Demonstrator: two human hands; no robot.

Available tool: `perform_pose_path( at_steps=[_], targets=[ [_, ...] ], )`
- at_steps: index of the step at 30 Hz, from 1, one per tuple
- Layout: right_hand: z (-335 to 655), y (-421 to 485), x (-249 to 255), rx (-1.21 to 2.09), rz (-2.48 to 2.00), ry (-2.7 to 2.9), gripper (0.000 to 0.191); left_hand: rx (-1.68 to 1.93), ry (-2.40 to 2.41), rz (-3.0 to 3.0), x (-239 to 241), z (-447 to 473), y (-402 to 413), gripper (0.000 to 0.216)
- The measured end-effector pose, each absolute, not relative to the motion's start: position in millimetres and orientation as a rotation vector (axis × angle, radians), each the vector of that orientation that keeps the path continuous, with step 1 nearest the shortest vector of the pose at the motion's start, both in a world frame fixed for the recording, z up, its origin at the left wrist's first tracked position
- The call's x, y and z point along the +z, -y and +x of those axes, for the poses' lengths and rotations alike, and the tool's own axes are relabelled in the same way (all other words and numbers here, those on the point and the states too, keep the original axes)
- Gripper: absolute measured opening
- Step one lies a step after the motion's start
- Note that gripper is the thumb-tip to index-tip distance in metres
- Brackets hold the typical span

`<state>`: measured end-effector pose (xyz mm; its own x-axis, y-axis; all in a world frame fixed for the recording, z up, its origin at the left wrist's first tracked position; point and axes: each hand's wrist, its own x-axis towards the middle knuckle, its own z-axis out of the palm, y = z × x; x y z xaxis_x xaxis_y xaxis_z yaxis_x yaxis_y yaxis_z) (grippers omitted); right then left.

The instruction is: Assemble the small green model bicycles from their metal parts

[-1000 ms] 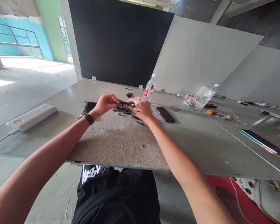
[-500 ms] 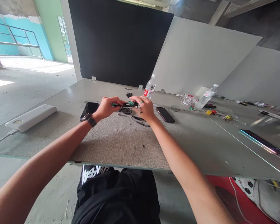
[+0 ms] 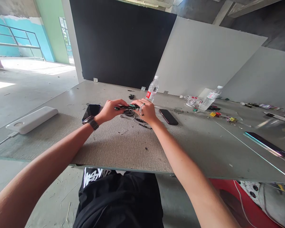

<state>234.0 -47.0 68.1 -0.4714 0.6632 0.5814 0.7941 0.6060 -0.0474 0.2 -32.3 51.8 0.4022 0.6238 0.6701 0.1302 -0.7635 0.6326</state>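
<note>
Both hands meet over the middle of the table around a small black-and-green model bike part (image 3: 127, 107), whose exact shape is largely hidden by my fingers. My left hand (image 3: 109, 110), with a dark watch at its wrist, grips the left end with closed fingers. On the other end, my right hand (image 3: 146, 110), wearing rings and a chain, pinches with thumb and fingertips. Just below them a small black spoked wheel (image 3: 129, 113) shows on the table. Thin black pieces (image 3: 144, 125) lie beside it, under my right hand.
A dark phone (image 3: 91, 111) lies by my left wrist and another phone (image 3: 168, 117) right of my right hand. A white power bank (image 3: 33, 119) with a cable is at far left. Water bottles (image 3: 152, 88) and small yellow parts (image 3: 213, 114) stand or lie toward the right.
My right fingers have shifted slightly left and closed in over the model part, and the part's tilt has changed a little. Both forearms stay almost in place.
</note>
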Motion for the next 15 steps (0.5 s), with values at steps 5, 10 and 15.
perform_pose_path(
  at_steps=[5, 10, 15],
  targets=[
    [231.2, 48.0, 68.9, -0.317, -1.166, 2.288, 0.025, 1.282, -0.681, 2.181, 50.9, -0.3, 29.8, 0.024],
    [229.4, 48.4, 68.5, -0.339, -1.178, 2.245, 0.032, 1.305, -0.693, 2.168, 47.2, -1.5, 26.4, 0.026],
    [229.5, 46.7, 66.4, -0.369, -1.126, 2.230, 0.028, 1.323, -0.704, 2.184, 47.7, -1.7, 28.0, 0.027]
  ],
)
